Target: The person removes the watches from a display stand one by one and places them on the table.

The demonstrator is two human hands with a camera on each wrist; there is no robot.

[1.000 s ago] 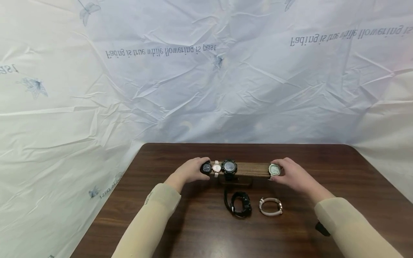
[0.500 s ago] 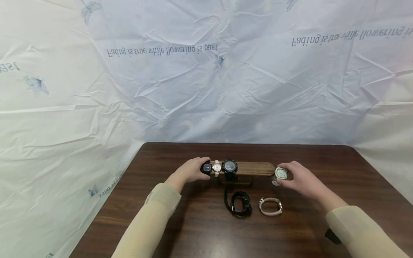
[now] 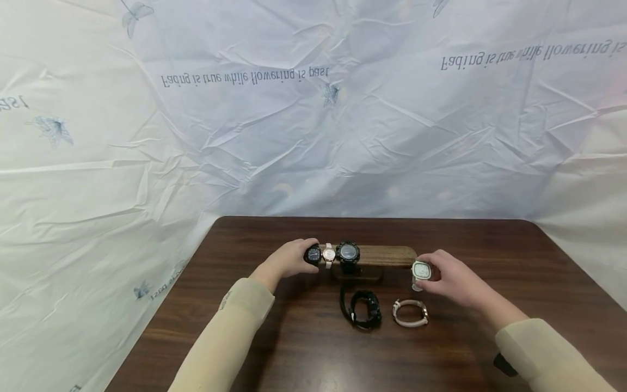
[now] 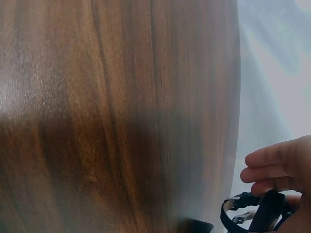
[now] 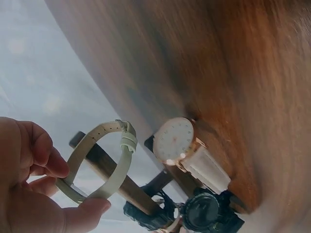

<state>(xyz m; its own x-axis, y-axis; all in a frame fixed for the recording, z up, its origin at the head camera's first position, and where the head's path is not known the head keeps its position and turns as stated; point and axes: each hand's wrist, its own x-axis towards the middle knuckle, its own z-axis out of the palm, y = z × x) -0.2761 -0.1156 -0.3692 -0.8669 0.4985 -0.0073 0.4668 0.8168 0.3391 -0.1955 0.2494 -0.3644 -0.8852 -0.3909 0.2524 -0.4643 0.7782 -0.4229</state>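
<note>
My right hand [image 3: 453, 277] pinches the pale square-faced watch [image 3: 421, 270], just clear of the wooden bar stand's [image 3: 387, 256] end. My left hand [image 3: 290, 260] grips the stand's other end at the small black watch [image 3: 313, 254]. Two watches already lie on the dark wood table [image 3: 490, 245]; three left on the bar, I reckon.

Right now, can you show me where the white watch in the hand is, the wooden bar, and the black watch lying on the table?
white watch [image 3: 421, 270], head view, on its square face.
wooden bar [image 3: 387, 255], head view, on the bare middle of the bar.
black watch [image 3: 363, 310], head view, on its coiled strap.
</note>
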